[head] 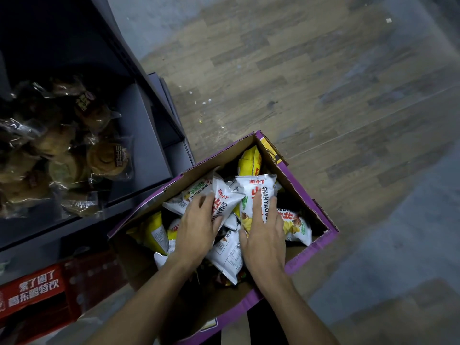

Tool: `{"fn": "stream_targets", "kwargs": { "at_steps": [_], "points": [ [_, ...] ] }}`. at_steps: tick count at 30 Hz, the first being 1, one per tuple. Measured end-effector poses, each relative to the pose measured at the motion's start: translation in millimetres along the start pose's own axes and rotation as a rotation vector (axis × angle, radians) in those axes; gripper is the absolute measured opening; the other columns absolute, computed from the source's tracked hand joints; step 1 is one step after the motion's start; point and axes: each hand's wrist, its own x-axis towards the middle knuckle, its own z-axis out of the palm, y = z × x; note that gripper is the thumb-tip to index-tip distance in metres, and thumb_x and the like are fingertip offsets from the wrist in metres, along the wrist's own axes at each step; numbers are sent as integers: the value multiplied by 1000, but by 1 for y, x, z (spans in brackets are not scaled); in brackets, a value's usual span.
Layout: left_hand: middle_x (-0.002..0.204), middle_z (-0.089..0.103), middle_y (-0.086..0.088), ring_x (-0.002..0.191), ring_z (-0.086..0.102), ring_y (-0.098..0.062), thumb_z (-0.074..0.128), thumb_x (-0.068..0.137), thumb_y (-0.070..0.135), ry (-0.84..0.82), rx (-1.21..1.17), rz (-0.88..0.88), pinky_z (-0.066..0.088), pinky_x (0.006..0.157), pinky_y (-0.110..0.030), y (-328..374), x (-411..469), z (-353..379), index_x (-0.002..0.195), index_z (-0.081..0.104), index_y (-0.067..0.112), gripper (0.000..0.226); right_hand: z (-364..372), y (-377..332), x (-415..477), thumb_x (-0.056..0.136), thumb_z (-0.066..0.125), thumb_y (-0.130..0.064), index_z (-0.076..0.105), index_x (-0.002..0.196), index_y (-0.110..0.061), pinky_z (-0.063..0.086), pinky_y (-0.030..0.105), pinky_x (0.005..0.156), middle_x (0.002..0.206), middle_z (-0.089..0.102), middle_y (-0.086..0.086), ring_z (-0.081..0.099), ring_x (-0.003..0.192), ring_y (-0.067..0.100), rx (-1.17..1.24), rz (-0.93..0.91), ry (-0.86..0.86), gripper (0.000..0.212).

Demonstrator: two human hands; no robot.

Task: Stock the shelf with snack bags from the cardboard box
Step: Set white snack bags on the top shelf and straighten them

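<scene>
Snack bags (250, 188) lie heaped in the cardboard box (321, 247); none shows on the visible part of the shelf. Nearest, the left hand (196, 225) rests with spread, nearly straight fingers on a white bag by the box's left wall. The right hand (263, 235) lies flat on a taller white bag near the middle, thumb splayed at its edge. Neither has closed round anything.

The bags are glossy, air-puffed film pillows with crimped ends, white and yellow, piled at odd angles. Such film is likely slippery, so a flat-handed lift could let one slide off, and a hard squeeze might crush the contents. The box is brown corrugated board inside and purple outside, and a bag could snag on its raised left flap. Beyond that edge the dark, smooth shelf (151, 135) holds clear-wrapped pastries (107, 158), which incoming bags could shove aside.
</scene>
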Motion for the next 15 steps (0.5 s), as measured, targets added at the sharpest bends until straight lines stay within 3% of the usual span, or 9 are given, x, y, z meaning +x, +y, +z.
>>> {"fn": "stream_targets", "kwargs": {
  "at_steps": [4, 8, 11, 15],
  "points": [
    [130, 46, -10, 110, 56, -28, 50, 97, 44, -53, 114, -101, 51, 82, -38, 5, -3, 12, 153, 22, 26, 65, -2, 4, 4, 89, 68, -35, 3, 157, -35, 38, 35, 107, 163, 1, 9, 23, 144, 28, 102, 70, -67, 94],
    [134, 37, -17, 116, 50, -34, 68, 84, 31, -193, 193, -184, 48, 89, -39, 9, -2, 9, 153, 8, 33, 92, -9, 0, 10, 87, 67, -46, 27, 152, -34, 46, 41, 97, 147, 39, 13, 45, 129, 30, 184, 115, 8, 77],
    [125, 50, -14, 105, 60, -33, 75, 79, 29, -234, 245, -151, 52, 81, -40, 7, 4, -11, 149, 15, 39, 92, -23, -8, 13, 89, 65, -46, 37, 146, -29, 49, 38, 82, 123, 56, 9, 57, 109, 26, 196, 147, 32, 66],
    [112, 64, -3, 97, 64, -27, 77, 71, 37, -174, 147, -108, 54, 73, -36, 5, -1, -52, 141, 29, 36, 85, -49, -28, 0, 89, 66, -43, 36, 147, -27, 48, 39, 80, 121, 54, 9, 57, 107, 27, 190, 159, 44, 67]
  ]
}}
